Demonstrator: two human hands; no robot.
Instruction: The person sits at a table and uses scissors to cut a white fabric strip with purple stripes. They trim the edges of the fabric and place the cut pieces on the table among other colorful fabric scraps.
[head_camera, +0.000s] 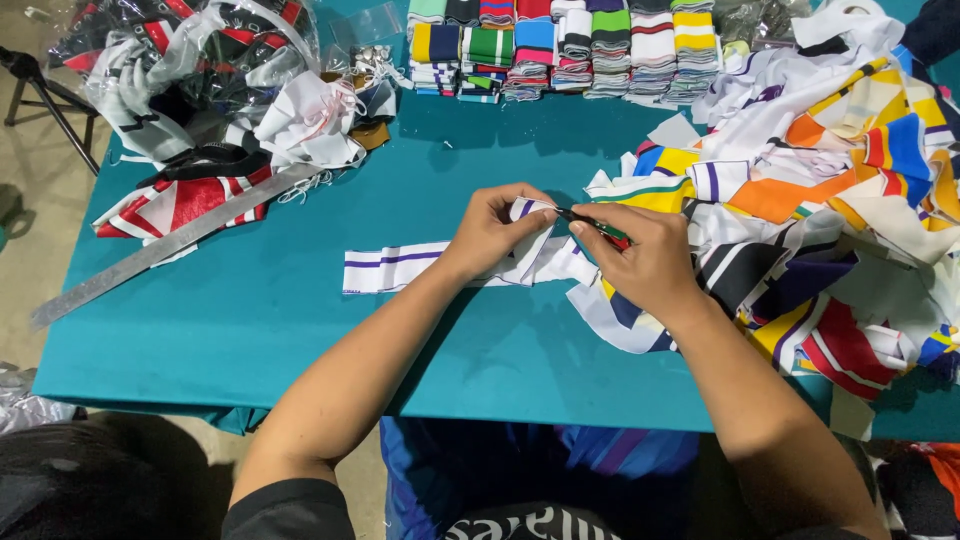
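From the head camera, both bare forearms reach forward over a teal cloth-covered worktop (300, 300). The left hand (490, 235) is closed in a pinch, thumb and fingertips gripping one end of a white knitted fabric strip with purple stripes (395, 266). The strip runs from that pinch out to the left and lies flat on the worktop, its far end well clear of the hand; near the pinch it bunches into folds between the two hands. The right hand (650, 265) is curled shut around a small dark tool with a red and green handle (598, 228), whose tip points left and meets the fabric held at the left fingertips. What kind of tool it is cannot be told for sure.

Just to the right of the right hand, and partly under its wrist, spreads a big loose heap of cut fabric pieces in white, orange, yellow, blue and black (840, 180). Along the far edge stand neat stacks of folded striped knit bands in many colours (560, 50). At the far left lies a pile of red, black and white cloth pieces partly wrapped in clear plastic (190, 90), and in front of it a long grey metal ruler (165, 250) slants across the worktop, well apart from both hands
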